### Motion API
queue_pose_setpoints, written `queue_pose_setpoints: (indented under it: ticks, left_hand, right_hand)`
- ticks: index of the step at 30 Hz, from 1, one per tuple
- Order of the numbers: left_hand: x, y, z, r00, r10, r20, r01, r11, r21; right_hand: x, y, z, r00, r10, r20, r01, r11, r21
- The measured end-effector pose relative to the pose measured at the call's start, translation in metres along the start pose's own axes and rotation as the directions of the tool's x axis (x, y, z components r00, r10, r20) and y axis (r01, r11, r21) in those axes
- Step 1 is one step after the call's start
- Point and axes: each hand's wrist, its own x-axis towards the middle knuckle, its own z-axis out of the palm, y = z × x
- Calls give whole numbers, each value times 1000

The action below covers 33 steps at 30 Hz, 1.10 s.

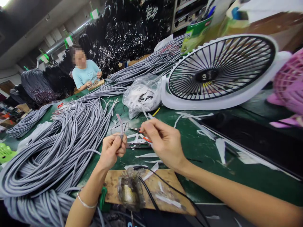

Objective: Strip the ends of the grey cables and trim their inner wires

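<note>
My left hand (113, 149) is closed on the end of a grey cable (91, 152), with the fingers pinched together. Above the fingers stands the cable's stripped end (120, 121), pinkish and pale with thin wires fanning out. My right hand (161, 138) is a short way to the right, its thumb and forefinger pressed together. What sits in that pinch, if anything, is hidden. Beside its fingertips are scissors with red handles (147, 139); whether the fingers touch them I cannot tell. White strips (146, 155) are scattered on the green table (191, 138) below the hands.
Coiled grey cables (59, 151) fill the left side. A wooden board (165, 179) bearing a metal device (129, 194) and black leads lies in front. Behind are a plastic bag of white strips (143, 96) and a fan (213, 75). A co-worker (85, 71) sits across the table.
</note>
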Motion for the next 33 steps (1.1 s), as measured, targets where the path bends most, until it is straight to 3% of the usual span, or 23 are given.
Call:
queue_pose_setpoints:
  ticks: [3,7,9,12,14,16,18,20,26,30,33]
  left_hand:
    - [-1,-1,0,1000,-8,3,8,1000,-2]
    - [-2,-7,1,1000,-10,-4,10,998,67]
    - [-1,-10,3,1000,-23,-21,25,996,91]
    - [0,-13,8,999,-42,-25,43,998,51]
    - [0,-14,12,999,-38,-17,38,999,1]
    - [-1,-15,16,999,-33,1,33,998,-45]
    - [-2,-15,18,999,-30,25,32,996,-88]
    - [-4,-13,20,999,-21,30,25,992,-122]
    - [-5,-5,19,1000,14,-3,-14,991,-135]
    - [-5,-5,15,998,57,-20,-59,994,-88]
    - [-8,-7,11,993,105,-49,-102,994,50]
  right_hand:
    - [4,2,1,992,123,-6,-122,990,71]
    - [5,5,8,941,251,227,-292,942,164]
    - [3,6,10,934,240,265,-297,933,204]
    - [0,7,10,974,143,174,-171,972,160]
    - [-3,7,9,997,3,81,-5,1000,28]
    - [-5,6,8,978,-209,21,210,963,-170]
    - [-5,5,8,924,-382,30,370,867,-333]
    - [-4,3,9,908,-415,50,401,831,-386]
    - [1,11,14,992,-99,72,112,973,-200]
    - [7,24,13,992,70,105,-50,983,-178]
    - [17,34,6,989,148,12,-143,971,-192]
